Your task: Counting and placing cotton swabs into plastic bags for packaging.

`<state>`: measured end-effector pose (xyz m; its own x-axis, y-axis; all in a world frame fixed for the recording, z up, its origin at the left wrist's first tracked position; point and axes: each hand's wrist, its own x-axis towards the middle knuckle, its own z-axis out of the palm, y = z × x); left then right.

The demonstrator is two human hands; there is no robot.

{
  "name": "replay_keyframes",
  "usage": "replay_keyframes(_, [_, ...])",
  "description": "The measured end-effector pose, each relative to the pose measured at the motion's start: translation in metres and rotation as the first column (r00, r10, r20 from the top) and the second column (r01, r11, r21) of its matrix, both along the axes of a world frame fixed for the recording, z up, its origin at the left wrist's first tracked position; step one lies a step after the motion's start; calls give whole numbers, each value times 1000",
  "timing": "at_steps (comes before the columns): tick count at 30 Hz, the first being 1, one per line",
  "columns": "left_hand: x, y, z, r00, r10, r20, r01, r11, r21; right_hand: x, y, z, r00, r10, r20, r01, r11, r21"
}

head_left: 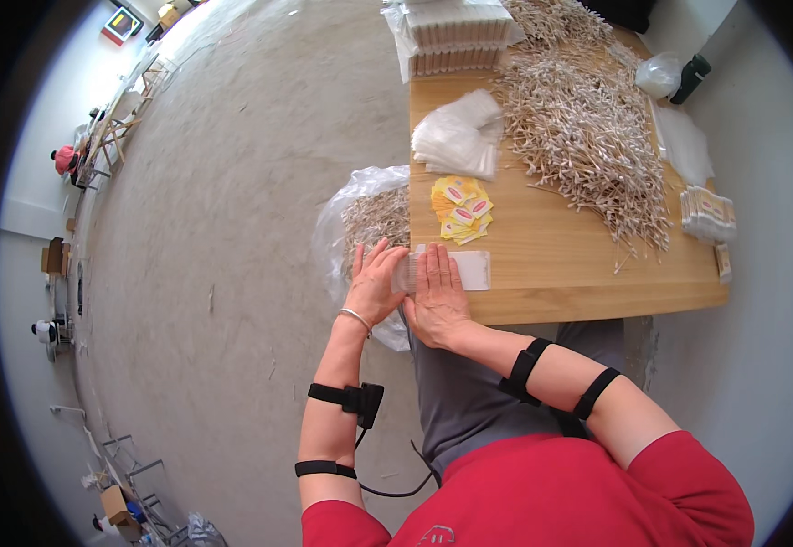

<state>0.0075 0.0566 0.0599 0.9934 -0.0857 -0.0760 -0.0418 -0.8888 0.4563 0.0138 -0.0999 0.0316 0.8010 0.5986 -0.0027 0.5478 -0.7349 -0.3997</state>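
Observation:
At the front left corner of the table, a clear plastic bag (404, 272) sits between my hands, with thin pale sticks that look like cotton swabs inside. My left hand (375, 283) grips its left end, just past the table edge. Across the bag lies my right hand (439, 296), flat with its fingers stretched out. A flat whitish part (474, 271) sticks out to the right of that hand, apparently the bag's end. Just beyond my hands is a loose pile of yellow cards (462, 210). What lies under my right palm is hidden.
A large heap of cotton swabs (579, 128) covers the wooden table's (579, 292) far middle. Empty clear bags (458, 135) and stacked packs (458, 36) stand at its left. More packs (708, 214) lie right. Below the left edge hangs a plastic sack of swabs (374, 219).

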Motion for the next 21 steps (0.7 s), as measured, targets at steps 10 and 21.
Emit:
replay_keyframes(10, [-16, 20, -49, 823, 565, -53, -423, 550, -720, -3, 20, 0, 996, -31, -79, 39, 994, 100])
replay_keyframes(21, [5, -14, -67, 744, 638, -201, -486, 309, -818, 1, 22, -1, 999, 21, -40, -19, 999, 41])
